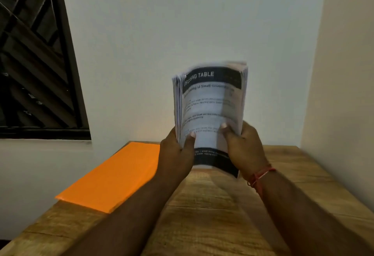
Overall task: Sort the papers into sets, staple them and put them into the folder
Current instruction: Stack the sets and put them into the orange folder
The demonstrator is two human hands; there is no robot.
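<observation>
I hold a thick stack of printed papers (pixel 210 106) upright above the wooden table (pixel 212 215). Its front sheet has a dark header reading "DRESSING TABLE". My left hand (pixel 176 152) grips the stack's lower left edge, thumb on the front sheet. My right hand (pixel 242 146) grips the lower right edge, thumb also on the front. An orange folder (pixel 113 176) lies shut and flat on the table's left side, apart from both hands. No stapler is in view.
The table stands in a corner, with white walls behind and to the right. A dark barred window (pixel 34 63) is on the left wall. A red thread bracelet (pixel 260 176) is on my right wrist.
</observation>
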